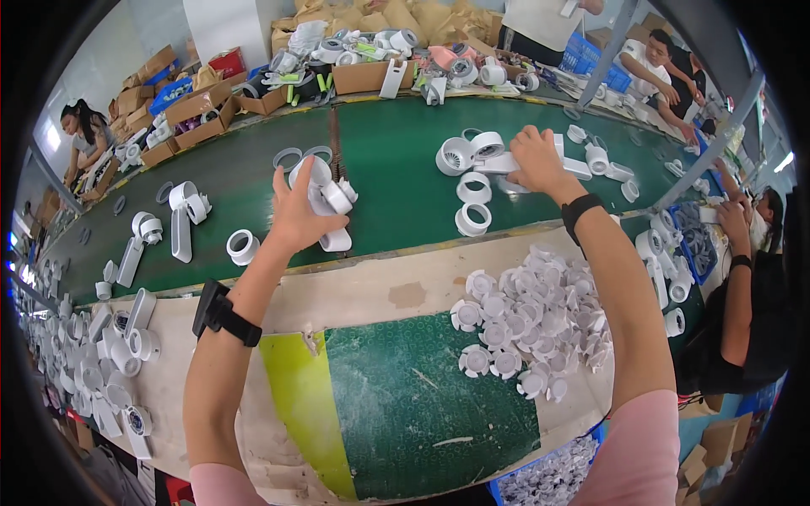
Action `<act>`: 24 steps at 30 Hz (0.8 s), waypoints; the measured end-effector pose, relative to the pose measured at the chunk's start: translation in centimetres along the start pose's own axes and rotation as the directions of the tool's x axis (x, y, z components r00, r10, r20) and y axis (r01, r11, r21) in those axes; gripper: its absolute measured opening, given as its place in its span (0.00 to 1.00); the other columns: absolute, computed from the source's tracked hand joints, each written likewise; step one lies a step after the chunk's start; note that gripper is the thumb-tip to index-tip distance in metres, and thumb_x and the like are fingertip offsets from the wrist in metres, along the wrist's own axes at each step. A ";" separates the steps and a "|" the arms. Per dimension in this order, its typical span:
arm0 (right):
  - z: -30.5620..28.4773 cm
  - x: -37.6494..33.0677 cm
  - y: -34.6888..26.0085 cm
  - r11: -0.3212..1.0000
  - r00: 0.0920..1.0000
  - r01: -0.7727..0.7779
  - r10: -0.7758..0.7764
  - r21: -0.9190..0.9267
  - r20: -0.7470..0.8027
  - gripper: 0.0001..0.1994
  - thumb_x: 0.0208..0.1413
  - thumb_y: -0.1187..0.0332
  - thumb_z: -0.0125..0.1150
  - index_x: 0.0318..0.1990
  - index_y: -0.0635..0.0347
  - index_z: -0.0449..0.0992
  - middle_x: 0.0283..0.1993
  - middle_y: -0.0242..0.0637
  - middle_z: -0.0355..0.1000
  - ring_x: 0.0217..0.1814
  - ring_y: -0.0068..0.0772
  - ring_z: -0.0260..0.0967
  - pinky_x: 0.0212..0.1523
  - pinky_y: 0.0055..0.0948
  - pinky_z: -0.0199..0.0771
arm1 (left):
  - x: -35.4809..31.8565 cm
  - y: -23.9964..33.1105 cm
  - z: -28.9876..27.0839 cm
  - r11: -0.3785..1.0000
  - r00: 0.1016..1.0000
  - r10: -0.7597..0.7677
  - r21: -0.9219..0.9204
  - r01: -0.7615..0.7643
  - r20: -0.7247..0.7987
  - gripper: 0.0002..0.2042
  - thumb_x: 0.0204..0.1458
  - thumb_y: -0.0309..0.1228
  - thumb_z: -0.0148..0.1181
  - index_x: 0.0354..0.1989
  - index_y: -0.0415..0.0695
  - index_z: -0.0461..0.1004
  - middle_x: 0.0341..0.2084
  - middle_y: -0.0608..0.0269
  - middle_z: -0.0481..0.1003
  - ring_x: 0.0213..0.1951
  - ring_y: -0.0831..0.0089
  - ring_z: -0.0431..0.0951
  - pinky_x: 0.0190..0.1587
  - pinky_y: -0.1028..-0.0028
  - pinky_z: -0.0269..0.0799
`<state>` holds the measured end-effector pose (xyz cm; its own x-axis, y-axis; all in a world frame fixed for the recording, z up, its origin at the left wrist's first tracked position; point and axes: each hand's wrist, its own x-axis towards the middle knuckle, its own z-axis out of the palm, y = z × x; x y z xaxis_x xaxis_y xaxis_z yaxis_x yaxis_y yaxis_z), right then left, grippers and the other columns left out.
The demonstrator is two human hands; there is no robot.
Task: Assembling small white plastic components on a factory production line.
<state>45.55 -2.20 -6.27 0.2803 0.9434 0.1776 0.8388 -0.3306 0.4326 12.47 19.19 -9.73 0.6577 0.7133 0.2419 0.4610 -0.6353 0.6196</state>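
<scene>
Stretching across the view, a smooth green belt (396, 160) carries glossy white plastic housings. The left hand (297, 218) closes its grip around one rounded housing (325, 196); the right hand (535, 160) presses a flat stem (496, 164), grip unclear, above small fan blades (531, 320) heaped on the worktop (371, 295).

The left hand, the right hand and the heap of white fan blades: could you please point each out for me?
left hand (297, 215), head view, back of the hand gripping white fan parts.
right hand (534, 160), head view, back of the hand.
heap of white fan blades (540, 316), head view, middle of the heap.
</scene>
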 end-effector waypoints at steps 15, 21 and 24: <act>-14.8 -4.8 -2.9 0.954 0.870 -0.064 0.198 0.294 -0.452 0.26 0.40 0.66 0.70 0.40 0.66 0.58 0.39 0.53 0.64 0.34 0.57 0.71 0.30 0.44 0.74 | -9.4 13.6 -2.4 0.658 0.888 0.171 -0.720 0.219 0.426 0.37 0.51 0.45 0.60 0.62 0.36 0.52 0.57 0.44 0.59 0.51 0.61 0.71 0.49 0.68 0.69; -18.7 -14.0 -14.1 0.810 0.917 0.153 0.096 0.566 -0.387 0.25 0.42 0.62 0.67 0.40 0.65 0.58 0.37 0.52 0.63 0.28 0.59 0.68 0.25 0.47 0.71 | -13.7 13.2 -4.0 -0.130 0.803 0.298 -0.812 0.569 0.516 0.31 0.59 0.57 0.37 0.58 0.43 0.58 0.49 0.48 0.69 0.47 0.56 0.75 0.46 0.61 0.75; -18.3 -20.0 -18.0 0.766 0.964 0.139 0.039 0.627 -0.262 0.24 0.43 0.63 0.66 0.39 0.66 0.59 0.35 0.50 0.61 0.26 0.54 0.69 0.21 0.40 0.71 | -19.3 12.0 -4.1 0.041 0.668 0.120 -0.676 0.736 0.735 0.23 0.60 0.50 0.40 0.50 0.41 0.65 0.37 0.53 0.75 0.30 0.63 0.78 0.28 0.73 0.77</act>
<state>16.27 -15.65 -1.47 0.1807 0.8896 0.4194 0.9746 -0.1046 -0.1980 2.83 -0.99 -3.89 0.9320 0.1828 -0.3129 0.1004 0.6993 0.7077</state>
